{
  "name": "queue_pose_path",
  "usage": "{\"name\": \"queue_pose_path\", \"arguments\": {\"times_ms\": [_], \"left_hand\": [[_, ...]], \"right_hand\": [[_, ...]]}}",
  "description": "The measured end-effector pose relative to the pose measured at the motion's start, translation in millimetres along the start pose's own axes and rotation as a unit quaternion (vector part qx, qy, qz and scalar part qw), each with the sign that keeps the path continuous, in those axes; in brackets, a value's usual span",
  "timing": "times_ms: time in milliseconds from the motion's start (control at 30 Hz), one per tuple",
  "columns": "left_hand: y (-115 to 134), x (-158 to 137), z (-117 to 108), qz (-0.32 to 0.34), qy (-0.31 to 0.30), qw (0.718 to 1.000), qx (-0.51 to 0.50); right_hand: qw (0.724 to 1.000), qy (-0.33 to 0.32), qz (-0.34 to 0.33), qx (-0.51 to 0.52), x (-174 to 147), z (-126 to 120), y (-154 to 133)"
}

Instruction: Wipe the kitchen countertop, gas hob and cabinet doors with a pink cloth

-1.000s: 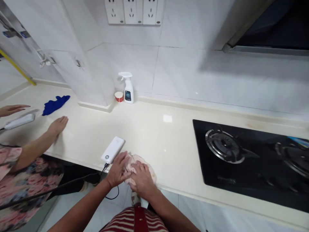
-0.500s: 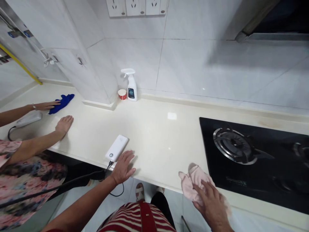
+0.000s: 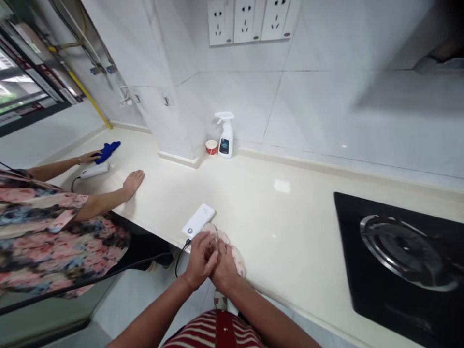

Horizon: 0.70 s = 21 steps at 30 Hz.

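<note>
A pale pink cloth [image 3: 237, 261] lies bunched at the counter's front edge. My right hand [image 3: 224, 268] is closed on it, its fingers partly hidden behind my left hand. Against the right hand rests my left hand [image 3: 199, 258], fingers curled over the cloth's left part and thumb toward the right hand. Just beyond the left fingers, a white power bank [image 3: 198, 220] with a black cable lies on the cream counter [image 3: 261, 227]; the cloth reaches close to its near edge.
A white spray bottle [image 3: 225, 137] and a small red-and-white tub [image 3: 211, 147] stand by the wall pillar. On the right is a black gas hob [image 3: 348, 241]. At left, another person's hand [image 3: 90, 157] rests on a blue cloth [image 3: 108, 151], near a second white device [image 3: 94, 170].
My right hand has brought the pink cloth left from beside the hob to the power bank. My left hand has come against it, fingers now curled. The view has shifted left.
</note>
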<state>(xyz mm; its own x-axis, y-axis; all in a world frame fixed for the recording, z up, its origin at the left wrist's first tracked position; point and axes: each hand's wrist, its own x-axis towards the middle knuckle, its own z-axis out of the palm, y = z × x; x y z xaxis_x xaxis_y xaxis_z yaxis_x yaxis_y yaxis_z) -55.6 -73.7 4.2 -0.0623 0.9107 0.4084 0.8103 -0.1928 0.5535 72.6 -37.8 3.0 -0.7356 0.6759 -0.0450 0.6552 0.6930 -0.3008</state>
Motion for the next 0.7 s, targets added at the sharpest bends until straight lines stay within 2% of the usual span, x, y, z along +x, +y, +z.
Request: {"name": "queue_pose_path", "arguments": {"times_ms": [100, 200, 300, 367, 600, 700], "left_hand": [[-12.4, -6.8, -13.5, -0.078, 0.099, 0.990, 0.057], [-38.7, -3.1, -23.6, -0.152, 0.128, 0.971, 0.134], [-58.3, 6.1, -26.2, -0.197, 0.105, 0.962, 0.157], [-62.0, 13.2, -24.0, -0.214, 0.080, 0.960, 0.162], [-46.4, 45.4, -19.0, -0.290, -0.018, 0.937, 0.192], [-41.9, 58.7, -20.8, -0.299, -0.041, 0.934, 0.190]], "right_hand": [[1.000, 0.004, -0.015, -0.004, 3.2, -0.1, -2.5], [1.000, 0.022, -0.008, -0.005, -12.5, -1.2, 7.0], [0.999, 0.043, 0.009, -0.002, -42.7, 0.6, 25.5], [0.998, 0.061, 0.033, -0.007, -72.2, 4.0, 45.4], [0.978, 0.114, 0.150, -0.089, -211.6, 8.7, 148.4], [0.967, 0.111, 0.202, -0.106, -251.0, -1.5, 173.1]]}}
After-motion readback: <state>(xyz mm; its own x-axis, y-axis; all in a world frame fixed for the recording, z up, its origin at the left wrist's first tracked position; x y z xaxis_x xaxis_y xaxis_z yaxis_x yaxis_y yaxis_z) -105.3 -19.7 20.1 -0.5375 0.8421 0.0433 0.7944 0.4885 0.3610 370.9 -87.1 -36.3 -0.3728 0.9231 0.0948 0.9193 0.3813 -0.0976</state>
